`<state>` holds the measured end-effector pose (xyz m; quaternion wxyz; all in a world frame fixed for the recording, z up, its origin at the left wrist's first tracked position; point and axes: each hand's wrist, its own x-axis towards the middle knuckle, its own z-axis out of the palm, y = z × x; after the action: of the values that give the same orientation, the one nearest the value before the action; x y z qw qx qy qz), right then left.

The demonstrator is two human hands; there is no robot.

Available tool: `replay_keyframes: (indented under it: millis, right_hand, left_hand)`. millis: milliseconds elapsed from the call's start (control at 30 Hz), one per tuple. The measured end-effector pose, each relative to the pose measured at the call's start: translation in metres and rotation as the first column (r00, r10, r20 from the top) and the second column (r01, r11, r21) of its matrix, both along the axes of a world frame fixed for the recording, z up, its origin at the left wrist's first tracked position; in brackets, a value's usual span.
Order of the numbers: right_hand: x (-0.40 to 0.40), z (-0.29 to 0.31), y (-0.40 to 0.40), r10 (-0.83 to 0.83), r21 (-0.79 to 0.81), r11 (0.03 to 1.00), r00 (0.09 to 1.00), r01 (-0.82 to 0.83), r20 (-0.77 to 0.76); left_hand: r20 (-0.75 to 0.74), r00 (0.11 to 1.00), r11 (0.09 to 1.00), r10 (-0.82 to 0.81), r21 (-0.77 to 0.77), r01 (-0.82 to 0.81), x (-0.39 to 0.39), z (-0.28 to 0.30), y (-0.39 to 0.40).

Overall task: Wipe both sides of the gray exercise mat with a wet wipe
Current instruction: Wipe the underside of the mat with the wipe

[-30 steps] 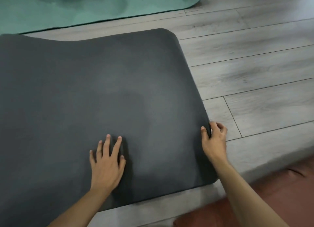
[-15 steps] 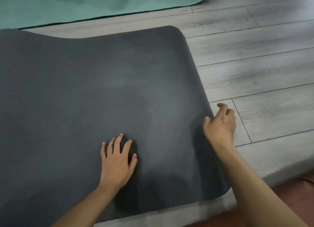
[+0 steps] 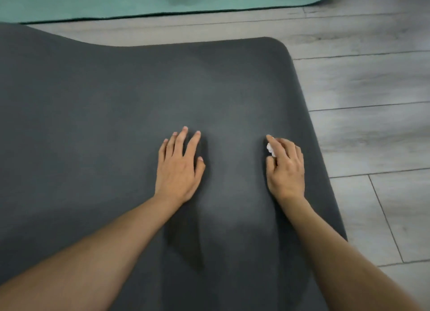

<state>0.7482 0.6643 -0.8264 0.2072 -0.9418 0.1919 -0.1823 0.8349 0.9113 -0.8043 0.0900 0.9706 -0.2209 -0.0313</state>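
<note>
Gray exercise mat (image 3: 116, 136) is laid flat on wooden floor (image 3: 372, 124), long axis running left, pressed by flat left hand (image 3: 178, 169), while wet wipe (image 3: 270, 149) is pinched under right hand (image 3: 287, 169).

No readable text, labels or numbers (anywhere in view)

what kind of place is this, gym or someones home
Probably a room at home or a small studio, hard to tell which: a gray exercise mat and a green mat lie on pale wood-look plank flooring.
</note>
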Motion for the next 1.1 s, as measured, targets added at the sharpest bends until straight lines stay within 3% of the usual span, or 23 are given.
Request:
replay_keyframes:
  millis: [100,233,333,467,567,667,800,933,1100]
  right_hand:
    - [-0.001,0.007,0.001,-0.077,0.118,0.990,0.997,0.076,0.001]
    - [0.025,0.016,-0.023,-0.014,-0.060,0.998,0.994,0.021,0.113]
    - [0.116,0.047,-0.058,-0.070,-0.116,0.988,0.962,0.104,0.265]
    - [0.255,0.077,-0.103,-0.033,-0.106,0.991,0.924,0.079,0.381]
    - [0.308,0.058,-0.114,-0.057,-0.104,0.991,0.973,0.082,0.222]
    - [0.310,0.011,-0.101,-0.091,-0.017,0.996,0.995,0.091,0.029]
    - [0.308,-0.001,-0.104,-0.130,0.002,0.991,0.991,0.130,0.022]
    - [0.314,0.003,-0.100,-0.158,0.023,0.987,0.984,0.157,0.076]
    - [0.316,-0.002,-0.105,-0.154,0.010,0.988,0.977,0.154,0.148]
  left_hand:
    - [-0.061,0.995,0.997,0.079,0.019,-0.078,0.019,-0.011,-0.001]
    - [-0.040,0.994,0.994,0.103,0.045,-0.101,0.018,-0.021,-0.001]
    - [-0.034,0.994,0.994,0.102,0.033,-0.100,0.026,-0.022,-0.004]
    - [-0.060,0.993,0.994,0.106,0.039,-0.104,0.024,-0.020,-0.004]
    - [-0.068,0.992,0.994,0.103,0.049,-0.099,0.028,-0.018,-0.005]
    - [-0.068,0.993,0.995,0.095,0.041,-0.093,0.030,-0.016,-0.006]
    - [-0.085,0.992,0.995,0.097,-0.013,-0.098,0.029,-0.006,-0.004]
    - [-0.035,0.994,0.992,0.099,-0.071,-0.102,0.084,0.001,-0.013]
    - [-0.037,0.987,0.988,0.156,0.018,-0.156,0.124,-0.020,-0.031]
